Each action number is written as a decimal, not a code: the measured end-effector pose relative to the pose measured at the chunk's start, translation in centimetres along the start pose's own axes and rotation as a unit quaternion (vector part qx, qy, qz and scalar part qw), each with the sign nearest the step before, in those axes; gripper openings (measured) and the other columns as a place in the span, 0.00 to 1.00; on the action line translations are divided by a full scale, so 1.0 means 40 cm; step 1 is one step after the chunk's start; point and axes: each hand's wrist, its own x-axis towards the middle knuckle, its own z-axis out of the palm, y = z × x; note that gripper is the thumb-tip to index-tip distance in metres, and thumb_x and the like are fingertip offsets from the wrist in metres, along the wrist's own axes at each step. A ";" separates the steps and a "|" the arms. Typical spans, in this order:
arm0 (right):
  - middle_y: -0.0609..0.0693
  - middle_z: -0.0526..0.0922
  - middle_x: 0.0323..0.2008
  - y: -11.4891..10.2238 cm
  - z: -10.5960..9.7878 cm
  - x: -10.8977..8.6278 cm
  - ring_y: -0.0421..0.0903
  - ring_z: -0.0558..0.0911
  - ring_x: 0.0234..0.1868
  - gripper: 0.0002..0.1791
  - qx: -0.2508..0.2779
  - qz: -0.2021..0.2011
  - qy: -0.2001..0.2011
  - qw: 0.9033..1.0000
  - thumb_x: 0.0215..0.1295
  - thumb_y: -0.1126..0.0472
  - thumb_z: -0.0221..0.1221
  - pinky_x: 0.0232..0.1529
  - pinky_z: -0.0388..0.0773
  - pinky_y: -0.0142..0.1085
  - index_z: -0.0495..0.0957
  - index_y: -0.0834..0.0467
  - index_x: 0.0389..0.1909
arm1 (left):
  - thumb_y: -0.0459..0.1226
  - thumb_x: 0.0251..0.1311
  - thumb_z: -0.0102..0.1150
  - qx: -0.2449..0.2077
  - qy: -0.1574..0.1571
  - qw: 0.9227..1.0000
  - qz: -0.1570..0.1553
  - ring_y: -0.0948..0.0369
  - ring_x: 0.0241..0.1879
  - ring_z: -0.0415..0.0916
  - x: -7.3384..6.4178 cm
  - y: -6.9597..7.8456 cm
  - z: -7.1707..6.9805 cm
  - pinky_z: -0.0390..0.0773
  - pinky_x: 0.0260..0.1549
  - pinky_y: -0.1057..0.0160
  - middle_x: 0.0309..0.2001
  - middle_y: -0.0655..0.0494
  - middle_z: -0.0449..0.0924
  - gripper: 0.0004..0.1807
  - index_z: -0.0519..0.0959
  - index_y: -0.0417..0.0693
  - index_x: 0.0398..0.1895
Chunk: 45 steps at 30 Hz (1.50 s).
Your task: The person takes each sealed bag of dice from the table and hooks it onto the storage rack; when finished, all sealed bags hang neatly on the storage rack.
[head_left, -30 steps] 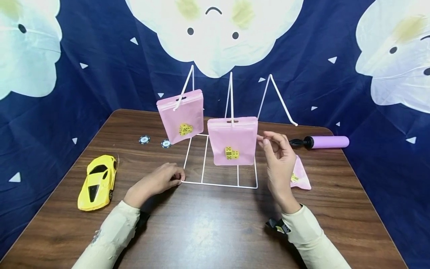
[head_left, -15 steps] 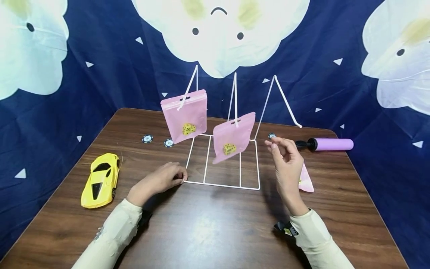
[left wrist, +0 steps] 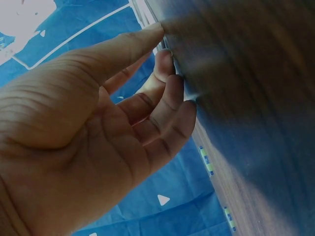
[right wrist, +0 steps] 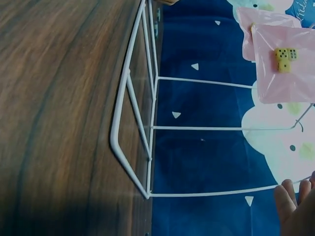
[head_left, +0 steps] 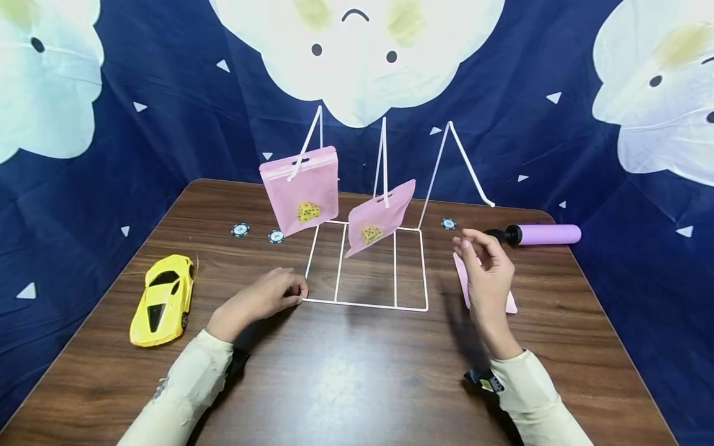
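A white wire display rack [head_left: 365, 305] stands on the table, with three slanting hook arms. My left hand [head_left: 259, 303] pinches the near left corner of its base, thumb and fingertips at the wire. From the left hook hangs a pink zip bag [head_left: 287, 197] with yellow dice inside. A second pink bag [head_left: 395, 203], also holding yellow dice, hangs turned and tilted on the middle hook. To the right of the rack, my right hand [head_left: 489, 279] is raised with loosely bent fingers and nothing in them. Behind it, partly hidden, a third pink bag [head_left: 462, 275] lies on the table.
A yellow toy car [head_left: 162, 300] sits at the left. Poker chips [head_left: 240, 230] lie behind the rack's left side, another chip [head_left: 449, 223] behind its right. A purple hand pump [head_left: 546, 235] lies at the back right. Blue cloth hangs beyond the table's edge.
My right hand has moved right, away from the middle bag. That bag has swung from facing forward to a twisted tilt on its hook. The left hand stays at the rack corner.
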 end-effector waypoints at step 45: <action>0.43 0.90 0.41 0.041 -0.128 0.008 0.36 0.88 0.44 0.11 -0.137 0.043 0.023 0.989 0.74 0.77 0.62 0.48 0.80 0.24 0.81 0.80 0.52 | 0.29 0.66 0.72 0.003 -0.001 1.000 -0.002 0.61 0.35 0.70 -0.004 0.000 -0.003 0.73 0.42 0.54 0.29 0.62 0.73 0.11 0.80 0.51 0.33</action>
